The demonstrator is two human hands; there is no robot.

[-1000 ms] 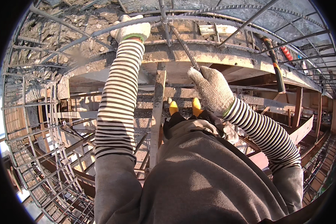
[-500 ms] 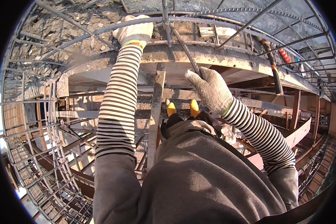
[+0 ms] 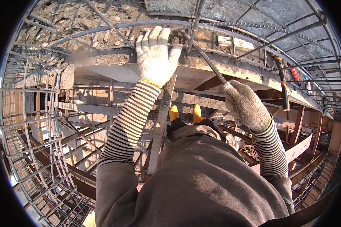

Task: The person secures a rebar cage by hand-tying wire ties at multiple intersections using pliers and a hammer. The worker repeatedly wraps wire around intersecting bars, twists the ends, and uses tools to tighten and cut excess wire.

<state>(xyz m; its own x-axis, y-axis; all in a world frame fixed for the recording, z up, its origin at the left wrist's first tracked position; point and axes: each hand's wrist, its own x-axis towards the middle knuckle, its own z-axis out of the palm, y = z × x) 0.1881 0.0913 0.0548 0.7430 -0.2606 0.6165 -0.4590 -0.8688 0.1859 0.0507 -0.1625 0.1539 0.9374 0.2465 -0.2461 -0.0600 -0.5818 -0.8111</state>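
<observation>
My right hand (image 3: 248,106), in a pale knit glove, is closed around the lower end of a slim steel bar (image 3: 207,60). The bar slants up and left from my fist, and its far end reaches the rebar above the ledge. My left hand (image 3: 155,56), gloved alike, lies with fingers stretched out over the edge of the rough ledge (image 3: 121,56), just left of the bar. Its fingertips come close to the curved rebar (image 3: 140,24); whether they touch it I cannot tell.
A hammer (image 3: 282,83) with a black and orange handle hangs on the ledge at right, near a red grip (image 3: 294,72). A rebar grid (image 3: 30,132) rises at left. Below are a wooden prop (image 3: 161,125), beams and my yellow boot tips (image 3: 196,113). Broken rubble (image 3: 79,22) lies behind the ledge.
My left hand has come right and nearer, its fingers now spread on the ledge edge. The right hand has shifted right and down with the bar, which leans over more.
</observation>
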